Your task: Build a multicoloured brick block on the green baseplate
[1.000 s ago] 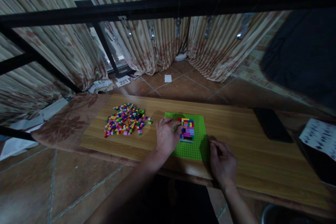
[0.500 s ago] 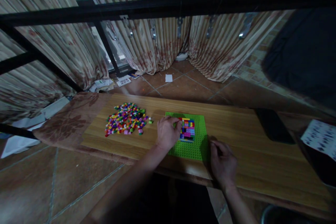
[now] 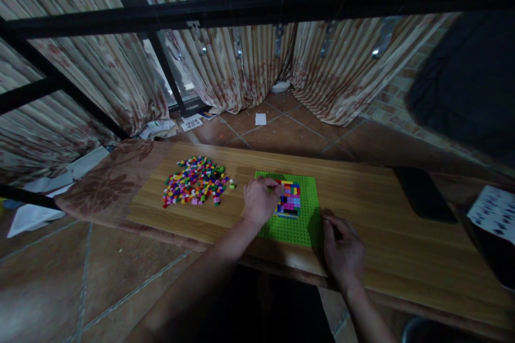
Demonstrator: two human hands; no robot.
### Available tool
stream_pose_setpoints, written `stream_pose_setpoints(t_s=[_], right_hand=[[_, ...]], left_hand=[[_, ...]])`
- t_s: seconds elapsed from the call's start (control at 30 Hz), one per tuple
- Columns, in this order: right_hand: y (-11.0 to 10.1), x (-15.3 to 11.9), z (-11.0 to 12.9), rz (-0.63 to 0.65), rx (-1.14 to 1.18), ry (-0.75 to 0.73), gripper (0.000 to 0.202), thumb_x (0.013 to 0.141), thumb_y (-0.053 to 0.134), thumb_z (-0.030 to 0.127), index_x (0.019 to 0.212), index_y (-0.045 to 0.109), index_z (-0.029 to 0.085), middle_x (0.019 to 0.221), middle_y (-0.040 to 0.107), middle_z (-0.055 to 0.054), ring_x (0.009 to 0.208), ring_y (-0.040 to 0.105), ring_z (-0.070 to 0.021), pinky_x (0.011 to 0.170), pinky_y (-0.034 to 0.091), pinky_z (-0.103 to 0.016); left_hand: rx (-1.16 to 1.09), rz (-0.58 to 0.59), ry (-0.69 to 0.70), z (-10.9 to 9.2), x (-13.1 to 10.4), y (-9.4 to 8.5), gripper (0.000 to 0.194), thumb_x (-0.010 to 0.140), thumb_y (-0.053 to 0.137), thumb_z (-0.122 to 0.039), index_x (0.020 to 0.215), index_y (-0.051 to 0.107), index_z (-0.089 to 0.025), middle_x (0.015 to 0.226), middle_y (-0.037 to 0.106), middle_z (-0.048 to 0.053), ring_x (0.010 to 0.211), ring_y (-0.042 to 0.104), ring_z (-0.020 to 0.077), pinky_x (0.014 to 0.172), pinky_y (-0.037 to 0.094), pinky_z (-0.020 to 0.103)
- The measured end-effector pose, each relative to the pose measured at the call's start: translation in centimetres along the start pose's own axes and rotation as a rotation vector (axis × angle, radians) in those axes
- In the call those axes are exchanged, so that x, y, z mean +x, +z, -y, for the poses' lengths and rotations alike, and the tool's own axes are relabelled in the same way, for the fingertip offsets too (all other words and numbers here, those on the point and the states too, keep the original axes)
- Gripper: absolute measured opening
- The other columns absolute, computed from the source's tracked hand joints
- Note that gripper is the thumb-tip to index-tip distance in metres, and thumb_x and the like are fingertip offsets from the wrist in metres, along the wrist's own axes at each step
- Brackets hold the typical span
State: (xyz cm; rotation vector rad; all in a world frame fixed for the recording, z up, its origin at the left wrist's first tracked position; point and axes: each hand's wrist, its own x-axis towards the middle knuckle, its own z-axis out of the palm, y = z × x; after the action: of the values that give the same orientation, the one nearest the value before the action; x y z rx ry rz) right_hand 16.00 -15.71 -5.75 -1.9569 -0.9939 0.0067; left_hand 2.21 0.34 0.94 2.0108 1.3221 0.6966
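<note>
A green studded baseplate (image 3: pixel 309 206) lies on the wooden board, with a low block of colourful toy bricks (image 3: pixel 290 199) built on it. My left hand (image 3: pixel 260 201) reaches over the plate's left half, thumb and fingers pinched together at the block's left edge. Whatever sits between those fingertips is hidden. Beside the plate's right edge, my right hand (image 3: pixel 344 249) rests low with its fingers curled in and the thumb against them; anything inside is too small to tell. A spread pile of loose toy bricks (image 3: pixel 195 182) lies to the left.
The wooden board (image 3: pixel 386 246) lies over a brown patterned cloth (image 3: pixel 108 187). Toward the right is a black phone-like slab (image 3: pixel 422 194), with a white printed sheet (image 3: pixel 494 211) beyond it. A black metal rail (image 3: pixel 257 8) crosses above the far side, before striped curtains (image 3: pixel 257 75).
My left fingertips have shifted slightly at the block's left edge, still pinched. My right hand stays where it was. The whole view has moved a little.
</note>
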Motion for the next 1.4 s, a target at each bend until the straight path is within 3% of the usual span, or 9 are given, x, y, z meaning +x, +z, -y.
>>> stream_pose_setpoints(t_s=[0.57,0.7,0.8,0.9,0.97,1.1,1.2,1.4], right_hand=[[0.1,0.0,-0.2,0.015,-0.018,-0.009,0.033,0.089,0.046,0.043,0.090,0.068,0.018,0.095,0.069,-0.010,0.087,0.064,-0.0225,0.079,0.049,-0.035],[0.2,0.0,-0.4,0.018,-0.012,-0.012,0.036,0.089,0.046,0.045,0.091,0.069,0.018,0.095,0.069,-0.011,0.086,0.064,-0.0230,0.078,0.048,-0.035],[0.2,-0.1,-0.7,0.012,-0.031,-0.024,0.038,0.089,0.045,0.047,0.091,0.069,0.016,0.096,0.069,-0.012,0.087,0.064,-0.0238,0.079,0.048,-0.036],[0.3,-0.1,-1.1,0.012,-0.040,-0.035,0.040,0.089,0.045,0.048,0.092,0.069,0.015,0.097,0.069,-0.013,0.087,0.064,-0.0244,0.079,0.048,-0.036],[0.3,-0.2,-1.4,0.012,-0.047,-0.033,0.040,0.089,0.045,0.048,0.092,0.069,0.016,0.099,0.069,-0.013,0.087,0.064,-0.0247,0.079,0.048,-0.036],[0.3,-0.2,-1.8,-0.003,-0.053,-0.012,0.042,0.088,0.046,0.051,0.093,0.069,0.016,0.100,0.070,-0.013,0.087,0.065,-0.0256,0.079,0.048,-0.036],[0.2,-0.2,-2.0,-0.009,-0.025,0.013,0.045,0.087,0.047,0.054,0.092,0.069,0.015,0.100,0.070,-0.014,0.089,0.065,-0.0263,0.079,0.048,-0.036],[-0.1,-0.9,-1.4,0.039,-0.070,0.073,0.050,0.084,0.045,0.058,0.093,0.069,0.015,0.102,0.070,-0.015,0.090,0.065,-0.0273,0.081,0.048,-0.037]], left_hand=[[-0.127,0.079,-0.129,0.1,0.6,0.2,0.013,0.075,0.066,-0.034,0.070,0.073,-0.024,0.069,0.070,-0.001,0.065,0.060,0.0141,0.058,0.040,0.024],[-0.172,0.050,-0.109,0.4,0.8,-0.4,0.025,0.079,0.062,-0.039,0.063,0.069,-0.021,0.056,0.060,-0.003,0.058,0.053,0.0122,0.053,0.034,0.022],[-0.226,-0.013,-0.026,1.2,0.5,-1.8,0.038,0.085,0.053,-0.040,0.054,0.060,-0.018,0.049,0.046,-0.004,0.053,0.044,0.0104,0.051,0.029,0.023],[-0.247,-0.072,0.044,3.1,-0.8,-3.8,0.042,0.086,0.051,-0.038,0.050,0.052,-0.017,0.050,0.040,-0.005,0.051,0.039,0.0093,0.052,0.029,0.023],[-0.228,-0.125,0.031,5.0,-2.3,-5.4,0.038,0.085,0.052,-0.037,0.053,0.054,-0.018,0.053,0.044,-0.004,0.054,0.042,0.0101,0.054,0.032,0.022],[-0.108,-0.225,-0.067,9.6,-5.6,-9.1,0.030,0.086,0.052,-0.041,0.073,0.066,-0.018,0.072,0.062,0.001,0.069,0.055,0.0144,0.065,0.041,0.024],[0.007,-0.323,-0.215,12.9,-7.4,-12.0,0.031,0.085,0.051,-0.044,0.087,0.070,-0.020,0.090,0.068,0.004,0.083,0.061,0.0188,0.074,0.045,0.026],[0.281,-0.492,-0.342,18.2,-7.5,-16.1,0.035,0.088,0.044,-0.038,0.098,0.070,-0.017,0.097,0.066,0.009,0.088,0.063,0.0227,0.082,0.048,0.032]])
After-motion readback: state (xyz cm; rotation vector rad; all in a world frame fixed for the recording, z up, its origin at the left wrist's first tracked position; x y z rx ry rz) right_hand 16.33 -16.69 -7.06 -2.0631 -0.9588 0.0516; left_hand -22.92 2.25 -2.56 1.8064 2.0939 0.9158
